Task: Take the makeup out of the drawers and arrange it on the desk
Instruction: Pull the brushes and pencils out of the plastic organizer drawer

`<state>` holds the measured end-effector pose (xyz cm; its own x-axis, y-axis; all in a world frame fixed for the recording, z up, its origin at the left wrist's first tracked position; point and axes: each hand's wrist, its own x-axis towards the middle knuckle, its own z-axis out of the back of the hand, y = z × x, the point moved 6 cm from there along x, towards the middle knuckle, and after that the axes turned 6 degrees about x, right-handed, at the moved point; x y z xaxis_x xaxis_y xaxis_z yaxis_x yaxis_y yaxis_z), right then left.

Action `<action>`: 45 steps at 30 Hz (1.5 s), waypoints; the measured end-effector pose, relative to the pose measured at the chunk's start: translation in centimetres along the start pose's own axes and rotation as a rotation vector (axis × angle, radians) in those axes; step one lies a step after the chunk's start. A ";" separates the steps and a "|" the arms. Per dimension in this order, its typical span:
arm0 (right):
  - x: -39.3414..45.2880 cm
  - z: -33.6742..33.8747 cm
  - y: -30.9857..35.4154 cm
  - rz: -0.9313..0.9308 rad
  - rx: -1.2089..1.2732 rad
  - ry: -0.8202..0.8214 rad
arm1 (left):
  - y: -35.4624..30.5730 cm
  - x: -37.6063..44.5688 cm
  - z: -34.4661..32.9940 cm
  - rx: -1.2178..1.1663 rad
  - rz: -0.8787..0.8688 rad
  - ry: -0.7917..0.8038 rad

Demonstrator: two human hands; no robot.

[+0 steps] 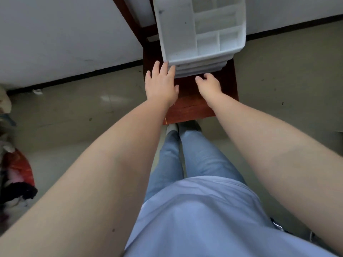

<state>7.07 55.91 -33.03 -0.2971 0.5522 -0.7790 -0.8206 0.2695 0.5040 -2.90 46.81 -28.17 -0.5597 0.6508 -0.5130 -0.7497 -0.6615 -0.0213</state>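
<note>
Reaching: my left hand (161, 84), grip open and empty, touches the white drawer unit (200, 34); right hand (208, 85), grip half-curled, empty.
Makeup: none visible; drawers shut.
Progress: nothing arranged on the desk (187, 106).

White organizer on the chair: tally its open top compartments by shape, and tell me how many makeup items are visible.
Top of the white organizer, standing on the wooden chair:
Large long compartment: 1
Smaller compartments in view: 5, more may be cut off at the frame's top
Makeup items visible: 0
Total compartments in view: 6
</note>
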 end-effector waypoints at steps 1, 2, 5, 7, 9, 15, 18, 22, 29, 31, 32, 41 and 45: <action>1.1 -0.1 0.1 -0.054 0.124 0.015 | -0.2 0.8 0.1 -0.002 0.003 0.004; 2.0 -0.2 0.2 -0.101 0.244 0.033 | -0.3 1.5 0.2 -0.002 0.006 0.008; 4.3 -1.1 0.6 -0.227 0.542 0.074 | 0.0 3.1 -0.1 0.012 0.024 0.032; 5.7 -1.4 1.0 -0.305 0.736 0.064 | 0.4 4.0 -0.5 0.024 0.022 0.060; 6.4 -1.4 1.2 -0.380 0.926 0.033 | 0.5 4.4 -0.8 0.040 -0.005 0.078; 6.7 -1.3 0.6 -0.425 1.222 0.035 | 0.4 4.7 -1.3 0.035 -0.072 0.112; 6.6 -1.3 0.0 -0.378 1.157 0.089 | 0.3 4.7 -1.5 0.027 -0.096 0.128; 6.5 -1.5 -0.7 -0.347 1.094 0.089 | 0.3 4.9 -1.6 0.003 -0.097 0.132; 3.5 -3.0 -6.0 -0.510 1.118 -0.012 | 0.7 4.9 -2.3 0.032 -0.131 0.106; 2.8 -3.1 -6.4 -0.506 1.107 -0.013 | 0.9 4.6 -2.5 0.055 -0.143 0.079; 2.6 -3.1 -6.6 -0.506 1.098 -0.015 | 1.0 4.3 -2.7 0.072 -0.158 0.067; 2.0 -2.3 -7.3 -0.497 0.987 0.091 | -1.0 1.5 -7.8 0.212 -0.404 0.026; 0.7 -1.0 -6.8 -0.475 0.283 0.351 | -1.4 2.2 -7.4 0.243 -0.470 -0.047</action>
<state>11.96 53.67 -37.42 -0.1155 0.0447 -0.9923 -0.7556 0.6446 0.1169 -0.43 46.38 -35.60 -0.1546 0.8759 -0.4570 -0.9806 -0.1925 -0.0372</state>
